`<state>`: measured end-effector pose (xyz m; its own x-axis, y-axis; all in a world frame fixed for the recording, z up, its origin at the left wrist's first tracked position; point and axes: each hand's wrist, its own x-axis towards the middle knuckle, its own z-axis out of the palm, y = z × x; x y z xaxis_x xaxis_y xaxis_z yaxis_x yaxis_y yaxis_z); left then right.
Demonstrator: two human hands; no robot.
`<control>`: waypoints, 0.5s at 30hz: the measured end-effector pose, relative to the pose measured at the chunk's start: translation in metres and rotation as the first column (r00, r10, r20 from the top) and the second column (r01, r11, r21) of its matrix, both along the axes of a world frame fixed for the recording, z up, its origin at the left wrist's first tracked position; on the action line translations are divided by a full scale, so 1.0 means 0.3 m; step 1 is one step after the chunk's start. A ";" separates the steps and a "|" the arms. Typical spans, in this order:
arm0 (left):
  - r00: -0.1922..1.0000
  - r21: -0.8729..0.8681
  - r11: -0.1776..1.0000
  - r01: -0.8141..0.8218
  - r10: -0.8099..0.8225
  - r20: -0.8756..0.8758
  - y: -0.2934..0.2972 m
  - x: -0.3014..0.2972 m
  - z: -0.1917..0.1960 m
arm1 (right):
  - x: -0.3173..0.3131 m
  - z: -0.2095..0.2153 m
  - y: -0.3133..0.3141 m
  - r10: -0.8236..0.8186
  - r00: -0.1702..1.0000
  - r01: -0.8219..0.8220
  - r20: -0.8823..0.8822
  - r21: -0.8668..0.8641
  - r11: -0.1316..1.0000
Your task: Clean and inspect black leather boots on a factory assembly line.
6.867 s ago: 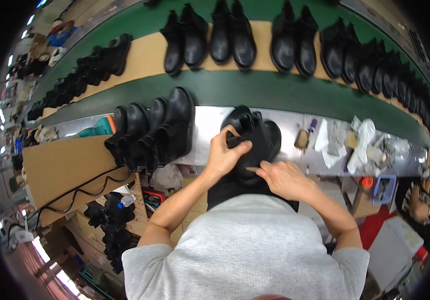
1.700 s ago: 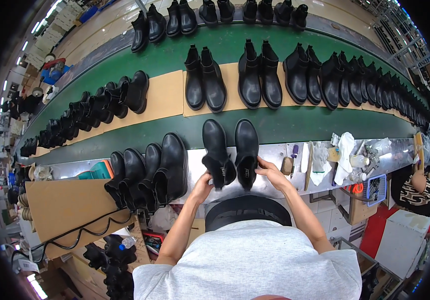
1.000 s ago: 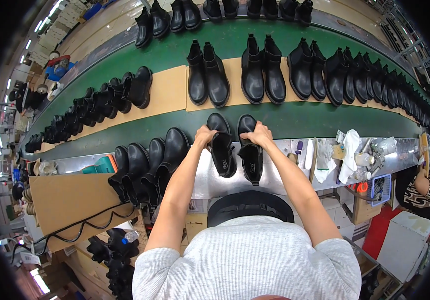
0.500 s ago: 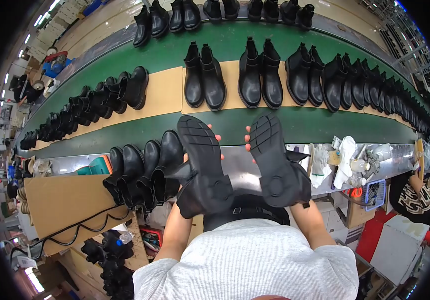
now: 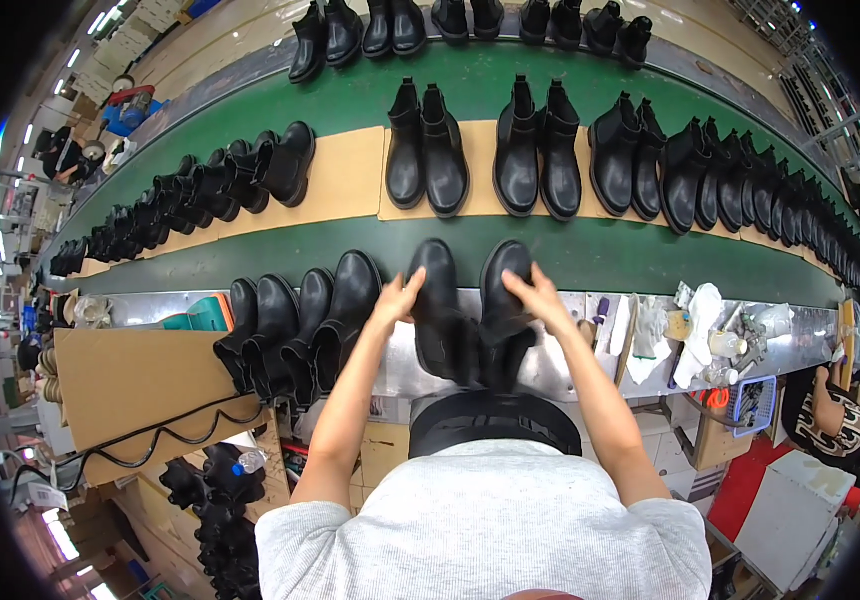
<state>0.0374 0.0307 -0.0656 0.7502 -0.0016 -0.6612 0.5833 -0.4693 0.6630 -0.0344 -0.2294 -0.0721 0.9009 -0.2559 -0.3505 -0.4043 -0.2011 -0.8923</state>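
The green belt (image 5: 600, 252) spans the view beyond the brushed-metal desk (image 5: 550, 366), and four black boots (image 5: 352, 290) lean together at the left, near the left forearm. The work is a pair of black ankle boots straddling the seam, toes over the belt's near edge, shafts toward the person over the metal; blur hides whether they rest or are held just above. The left boot (image 5: 436, 290) has the left hand (image 5: 398, 298) at its outer side; the right boot (image 5: 496, 302) has the right hand (image 5: 540, 298) at its outer side, thumb across the vamp. Each grip looks fairly wide, thumb apart from fingers, but I cannot tell whether either carries weight. To handle them well, I would guide both evenly, keep the soles level and the toes matched, stop the soft shafts knocking each other, and keep thumb pressure light, since smooth leather probably marks easily.
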 end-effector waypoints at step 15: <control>0.829 -0.401 0.750 -0.527 0.558 -0.046 0.116 0.030 0.301 | 0.384 0.204 0.344 0.340 0.940 -0.323 0.012 0.346 0.881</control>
<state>0.0465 0.0654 0.0248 0.7475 0.1815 -0.6390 0.6054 0.2097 0.7678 0.0809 -0.1264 -0.0110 0.8925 0.1963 -0.4062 -0.4104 -0.0204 -0.9117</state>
